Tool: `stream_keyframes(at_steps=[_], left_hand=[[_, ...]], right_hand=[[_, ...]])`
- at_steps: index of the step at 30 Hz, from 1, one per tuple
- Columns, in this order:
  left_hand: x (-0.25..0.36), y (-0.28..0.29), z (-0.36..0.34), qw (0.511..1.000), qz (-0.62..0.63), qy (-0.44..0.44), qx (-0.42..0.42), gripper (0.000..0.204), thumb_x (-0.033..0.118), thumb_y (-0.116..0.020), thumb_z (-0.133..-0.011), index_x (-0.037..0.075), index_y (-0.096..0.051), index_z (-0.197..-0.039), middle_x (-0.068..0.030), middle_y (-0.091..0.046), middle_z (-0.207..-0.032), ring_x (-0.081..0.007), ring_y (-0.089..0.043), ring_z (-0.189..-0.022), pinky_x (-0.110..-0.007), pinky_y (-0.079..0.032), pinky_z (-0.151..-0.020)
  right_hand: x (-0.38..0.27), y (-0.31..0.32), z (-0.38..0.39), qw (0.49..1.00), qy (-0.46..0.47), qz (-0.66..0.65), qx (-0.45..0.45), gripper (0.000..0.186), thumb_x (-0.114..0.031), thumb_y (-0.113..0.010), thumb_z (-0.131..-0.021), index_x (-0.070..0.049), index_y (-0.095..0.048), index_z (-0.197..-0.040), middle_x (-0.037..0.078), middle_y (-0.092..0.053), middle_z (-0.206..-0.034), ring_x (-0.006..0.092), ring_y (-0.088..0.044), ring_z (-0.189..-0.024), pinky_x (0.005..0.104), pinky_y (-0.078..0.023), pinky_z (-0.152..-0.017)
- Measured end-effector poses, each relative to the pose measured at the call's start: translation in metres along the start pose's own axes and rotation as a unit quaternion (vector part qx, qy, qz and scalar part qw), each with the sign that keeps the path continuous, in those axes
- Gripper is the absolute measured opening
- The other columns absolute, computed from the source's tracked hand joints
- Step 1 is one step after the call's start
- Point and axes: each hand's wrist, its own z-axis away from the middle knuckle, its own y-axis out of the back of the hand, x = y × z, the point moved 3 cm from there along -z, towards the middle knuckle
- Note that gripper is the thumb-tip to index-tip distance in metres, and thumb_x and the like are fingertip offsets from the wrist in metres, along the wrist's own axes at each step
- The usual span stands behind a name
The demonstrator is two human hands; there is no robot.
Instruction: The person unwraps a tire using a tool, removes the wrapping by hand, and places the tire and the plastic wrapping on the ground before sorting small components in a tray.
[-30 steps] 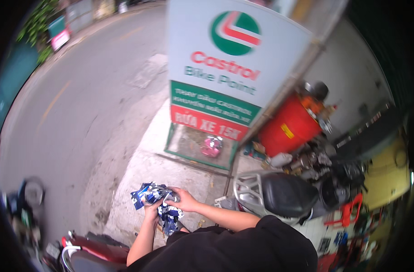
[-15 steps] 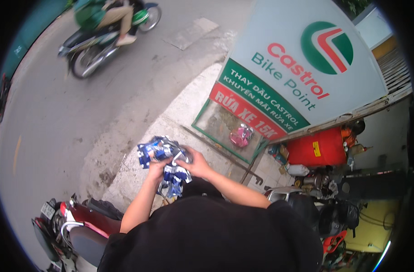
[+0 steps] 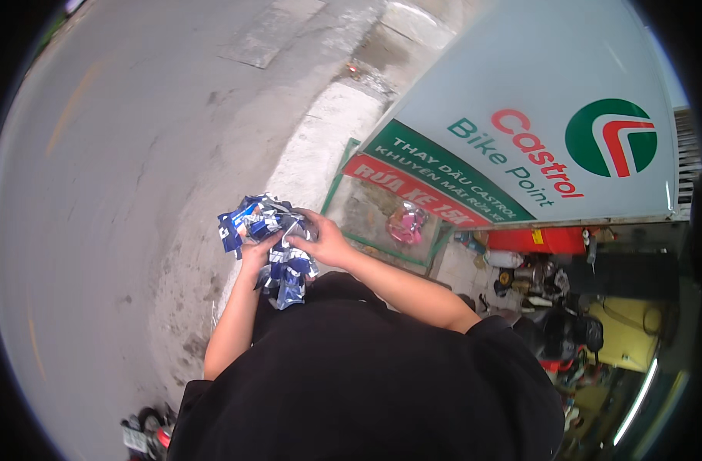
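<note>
A crumpled bunch of shiny blue and silver foil packets (image 3: 252,218) is gathered in front of my body, over the pavement edge. My left hand (image 3: 260,250) is closed round its lower left side, thumb toward the middle. From the right, my right hand (image 3: 323,241) grips the same bunch, its fingers partly hidden behind the foil. More packets (image 3: 291,278) dangle below, between my wrists and close to my black shirt. Whether the packets are full or used, I cannot tell.
A tall signboard (image 3: 474,100) in white, green and red stands to the right on a green frame (image 3: 335,188). Behind the frame lies a pink bundle (image 3: 406,224). Grey road (image 3: 136,154) runs along the left. A parked motorbike (image 3: 147,430) shows at lower left, a cluttered workshop at right.
The view has turned, and the passing motorbike with its rider is out of sight. Both hands still hold the foil packets, which now appear slightly higher in the picture.
</note>
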Motion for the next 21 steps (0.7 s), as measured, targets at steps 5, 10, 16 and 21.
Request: stream_keyframes(at_steps=[5,10,16,21], left_hand=[[-0.014,-0.009,-0.097,0.977,0.027,0.194,-0.079,0.066,0.007,-0.076,-0.075,0.006,-0.047,-0.135,-0.0073,-0.061,-0.118,-0.0174,-0.060,-0.103,-0.030,-0.048,-0.090],[-0.048,-0.028,-0.152,0.954,0.050,0.203,-0.215,0.067,0.012,-0.078,-0.076,0.006,-0.046,-0.135,-0.0055,-0.061,-0.115,-0.0142,-0.059,-0.103,-0.028,-0.046,-0.091],[-0.047,-0.082,-0.153,0.899,-0.051,0.232,-0.369,0.068,0.016,-0.079,-0.075,0.011,-0.049,-0.136,-0.0044,-0.062,-0.119,-0.0111,-0.059,-0.100,-0.026,-0.047,-0.087],[-0.052,-0.145,-0.112,0.804,-0.206,0.388,-0.402,0.043,0.017,-0.081,-0.074,0.003,-0.065,-0.111,-0.0051,-0.067,-0.096,-0.0116,-0.062,-0.080,-0.027,-0.051,-0.072]], right_hand=[[0.061,0.006,-0.057,0.990,-0.112,-0.034,0.081,0.073,-0.033,-0.076,-0.079,0.005,-0.044,-0.132,0.020,-0.058,-0.123,0.0247,-0.056,-0.116,0.0356,-0.043,-0.099],[0.063,0.016,-0.062,0.955,-0.231,-0.093,0.159,0.090,-0.033,-0.079,-0.077,0.007,-0.028,-0.139,0.022,-0.045,-0.133,0.0257,-0.046,-0.124,0.0365,-0.038,-0.103],[0.053,0.027,-0.037,0.908,-0.305,-0.132,0.254,0.075,-0.022,-0.084,-0.072,-0.001,-0.041,-0.129,0.009,-0.057,-0.119,0.0177,-0.056,-0.108,0.0334,-0.047,-0.091],[0.058,0.053,0.027,0.901,-0.199,-0.100,0.371,0.056,-0.012,-0.083,-0.069,-0.001,-0.056,-0.116,0.008,-0.063,-0.109,0.0159,-0.060,-0.098,0.0323,-0.051,-0.083]])
